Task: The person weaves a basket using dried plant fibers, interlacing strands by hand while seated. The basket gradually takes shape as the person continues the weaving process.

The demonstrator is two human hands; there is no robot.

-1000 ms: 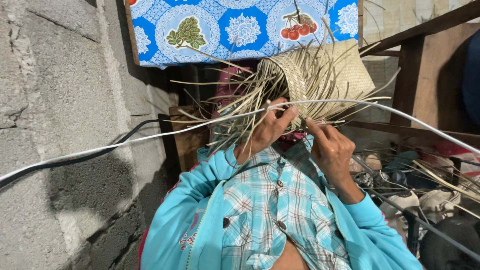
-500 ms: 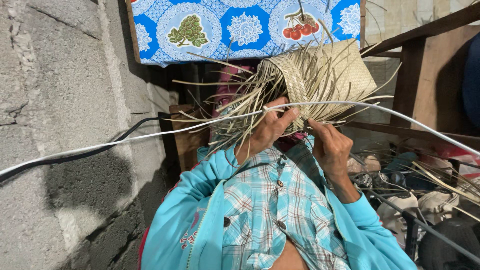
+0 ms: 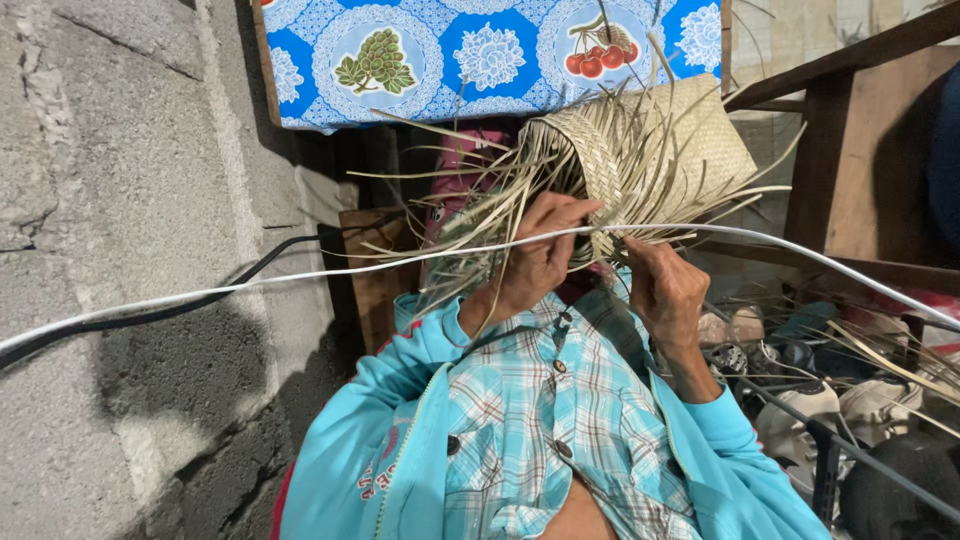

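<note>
The left hand (image 3: 540, 255) is gripping a bundle of loose pale straw strips (image 3: 470, 225) that are trailing out of a half-woven, tan, pouch-shaped palm-leaf basket (image 3: 665, 150); its fingers are curling closed around the strips, with the thumb pressing along the top. The basket is sitting just above and between both hands, its woven body tilting away from the person and its unwoven ends fanning out towards the left hand. The right hand (image 3: 668, 290) is working just below the basket's lower edge, its fingertips pinching together on a single strip there.

A thin white cable (image 3: 300, 272) is running across in front of both hands, and a black cable (image 3: 200, 300) is lying beside it further out from the left hand. Beyond the basket, a blue cloth with flower and fruit prints (image 3: 480, 50) is hanging. A grey concrete block wall (image 3: 110, 200) is standing well out from the left hand. Past the right hand, a brown wooden frame (image 3: 830, 150) is rising, and worn shoes (image 3: 800, 400) are lying below it.
</note>
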